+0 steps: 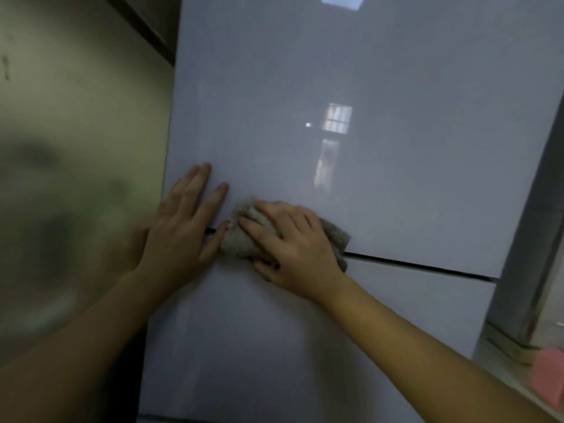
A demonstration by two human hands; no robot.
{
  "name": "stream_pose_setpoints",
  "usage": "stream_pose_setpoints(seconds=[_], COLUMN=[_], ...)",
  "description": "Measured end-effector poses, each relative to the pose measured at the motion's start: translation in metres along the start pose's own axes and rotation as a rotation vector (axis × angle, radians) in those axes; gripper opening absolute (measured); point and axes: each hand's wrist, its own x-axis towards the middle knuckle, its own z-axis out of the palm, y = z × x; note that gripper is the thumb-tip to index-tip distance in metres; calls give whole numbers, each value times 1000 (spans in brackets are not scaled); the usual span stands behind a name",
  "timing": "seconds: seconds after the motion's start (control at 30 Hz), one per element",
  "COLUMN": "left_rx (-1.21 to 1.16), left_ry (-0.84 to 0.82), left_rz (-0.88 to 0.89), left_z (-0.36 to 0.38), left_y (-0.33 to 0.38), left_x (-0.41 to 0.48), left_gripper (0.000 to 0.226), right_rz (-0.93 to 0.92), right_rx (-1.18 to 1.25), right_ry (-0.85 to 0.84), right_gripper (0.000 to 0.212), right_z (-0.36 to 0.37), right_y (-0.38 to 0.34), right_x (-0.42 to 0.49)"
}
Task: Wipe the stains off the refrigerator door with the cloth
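The refrigerator door (351,148) filled most of your view, pale and glossy, with a dark seam running across it above a lower panel. Your left hand (183,227) lay flat and open against the door at its left edge, fingers spread, holding nothing. Your right hand (293,242) pressed palm-down on the cloth (241,239), fingers curled loosely over it. That grey, bunched cloth sat on the seam, just beside your left thumb.

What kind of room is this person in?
Probably a home kitchen: a glossy refrigerator door fills the view, a right hand presses a cloth to it, beside a counter.
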Motion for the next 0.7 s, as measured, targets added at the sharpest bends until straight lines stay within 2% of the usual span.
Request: stream_pose_setpoints(seconds=[0.07,0.17,0.37,0.5,0.6,0.7], left_rx=[-10,-18,2,17,18,-32], left_ry=[-20,9,15,63,84,107], left_rz=[12,-3,-1,-29,-128,-278], left_z=[-1,1,2,-4,-15,-25], left_y=[-3,-3,2,-2,-10,-14], left_x=[-1,-1,-4,-16,-21,-16], left_gripper=[57,55,55,47,42,41], right_rz=[-102,-120,111,198,181,61], right_rx=[2,-18,-77,-76,-110,-106], right_ry=[-28,-2,129,149,107,-13], right_gripper=[60,58,58,60,63,69], right_z=[1,-11,-38,-43,-39,-24], right_y=[4,28,76,85,73,43], right_x=[2,8,86,161,191,179])
